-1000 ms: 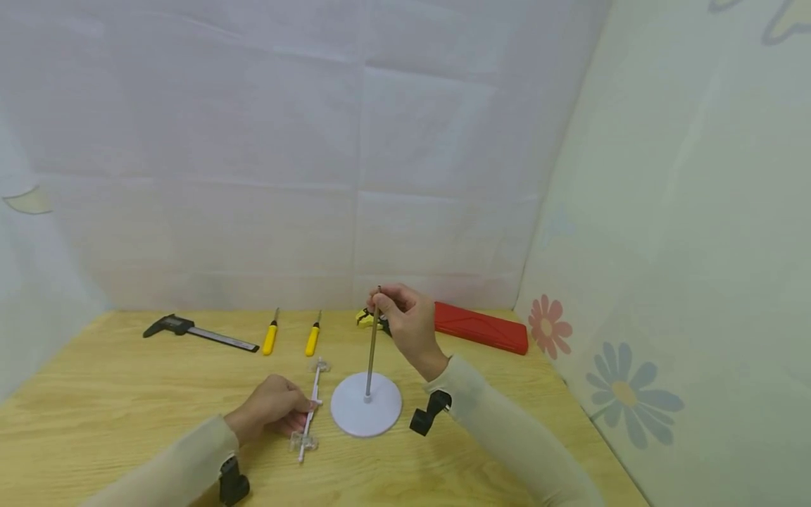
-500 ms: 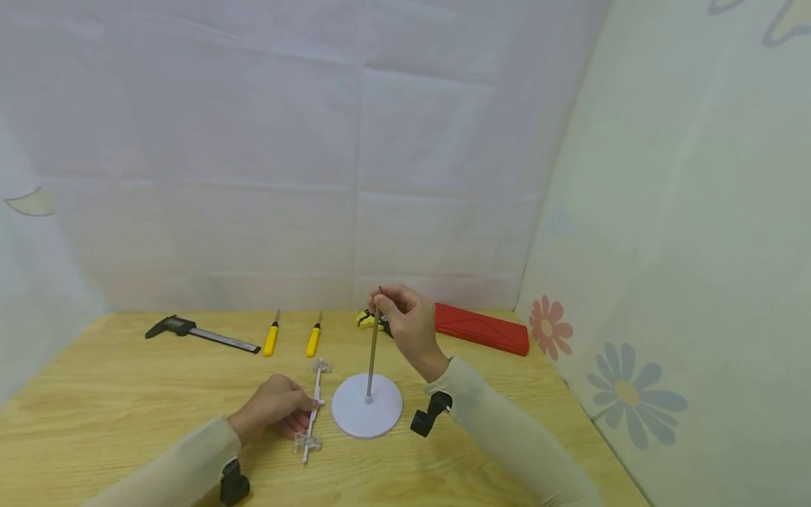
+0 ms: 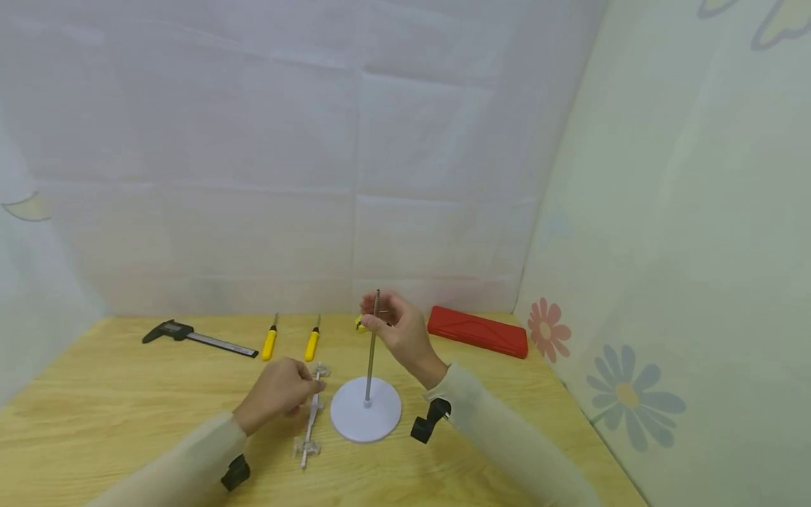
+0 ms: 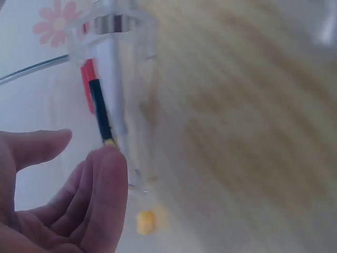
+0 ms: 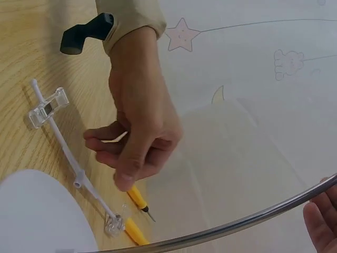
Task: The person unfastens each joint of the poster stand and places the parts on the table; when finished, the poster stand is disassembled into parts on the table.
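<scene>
head high, wrists close, sharing clip bar [image 3: 312, 415]

**Count on the table**

I count two hands: the right hand [image 3: 395, 331] pinching one metal rod [image 3: 371, 352], the left hand [image 3: 279, 391] over one white clip bar [image 3: 312, 415]. Under the rod, one white round base [image 3: 366, 412]. Beyond the grip: two yellow screwdrivers [image 3: 270, 342], one caliper [image 3: 190, 336], one red case [image 3: 478, 331].
</scene>
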